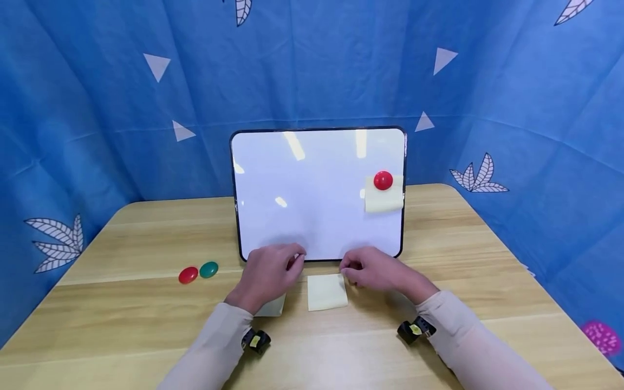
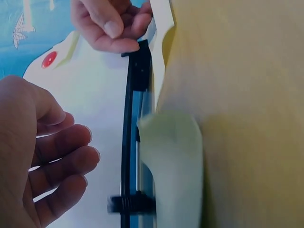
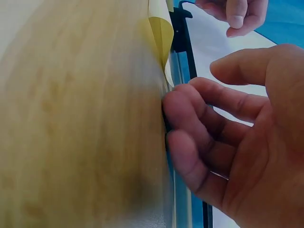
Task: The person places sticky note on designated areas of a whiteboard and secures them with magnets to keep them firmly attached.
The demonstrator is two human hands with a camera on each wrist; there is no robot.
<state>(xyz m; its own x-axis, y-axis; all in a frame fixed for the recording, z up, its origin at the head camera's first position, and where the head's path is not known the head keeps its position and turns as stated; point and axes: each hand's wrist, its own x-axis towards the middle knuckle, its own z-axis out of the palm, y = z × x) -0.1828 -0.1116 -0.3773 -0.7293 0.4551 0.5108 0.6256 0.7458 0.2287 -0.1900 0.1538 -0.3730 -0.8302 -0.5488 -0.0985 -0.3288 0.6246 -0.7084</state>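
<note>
My left hand (image 1: 273, 271) hovers by the lower edge of the whiteboard (image 1: 302, 206), its fingers loosely bent with nothing between them in the left wrist view. Partly under that hand lies a pale sticky note (image 1: 271, 309) on the table. A second sticky note (image 1: 327, 292) rests between the two hands. Near its upper right corner is my right hand (image 1: 372, 269). The right wrist view shows the right thumb apart from the loosely curled fingers (image 3: 183, 152), which hold nothing; whether they touch the note is unclear.
On the board's right side, a red round magnet (image 1: 383, 180) sits over a yellow sticky note (image 1: 384, 201). A red magnet (image 1: 188, 275) and a green magnet (image 1: 209, 269) lie on the wooden table (image 1: 122, 325) at left. A blue curtain (image 1: 317, 70) hangs behind.
</note>
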